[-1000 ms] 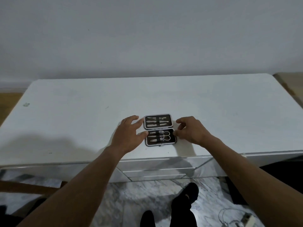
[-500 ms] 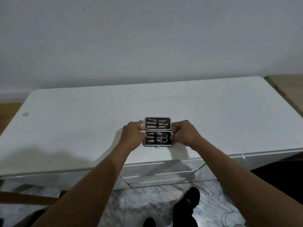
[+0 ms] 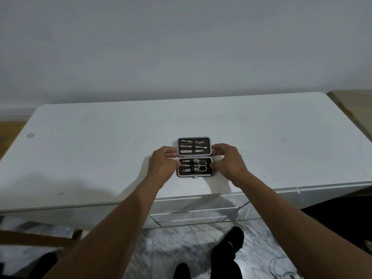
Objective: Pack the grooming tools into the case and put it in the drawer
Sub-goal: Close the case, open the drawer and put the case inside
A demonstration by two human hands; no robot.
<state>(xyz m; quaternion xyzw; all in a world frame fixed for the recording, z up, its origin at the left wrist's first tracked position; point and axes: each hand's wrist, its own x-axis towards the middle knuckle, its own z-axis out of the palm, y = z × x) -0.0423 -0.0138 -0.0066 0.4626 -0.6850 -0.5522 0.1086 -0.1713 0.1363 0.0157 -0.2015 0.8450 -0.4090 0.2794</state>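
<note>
A person's two bare hands clasp an open grooming case (image 3: pixel 193 157) that lies flat near the front edge of a white bench (image 3: pixel 100 148), roughly midway along its length. The case is a small rounded rectangle in two hinged halves, each lined in dark material and framed by a pale metallic rim. The far half (image 3: pixel 193 146) carries slim, pointed steel tools (image 3: pixel 188 151) laid side by side under a black strap; the near half (image 3: pixel 194 172) holds ring-handled scissors (image 3: pixel 202 163) and two clipper-like pieces (image 3: pixel 188 161), also strapped down. A small clasp (image 3: pixel 194 177) juts from the near edge. The left hand (image 3: pixel 162 165) is clamped on the case's left side, fingers curled against the far half and thumb pressed to the near half; the right hand (image 3: pixel 229 161) mirrors it on the right side, fingertips on the far rim and thumb on the near one. The bench top is smooth and matte, with rounded corners and a few faint scuffs and specks. Below its front lip sit glossy, mirror-like drawer fronts (image 3: pixel 193 211) with bevelled edges, all shut. A plain grey-white wall (image 3: pixel 181 47) rises behind. Underfoot is a grey-veined marble floor (image 3: pixel 181 242), where a dark shoe (image 3: pixel 229 244) shows between the forearms.
</note>
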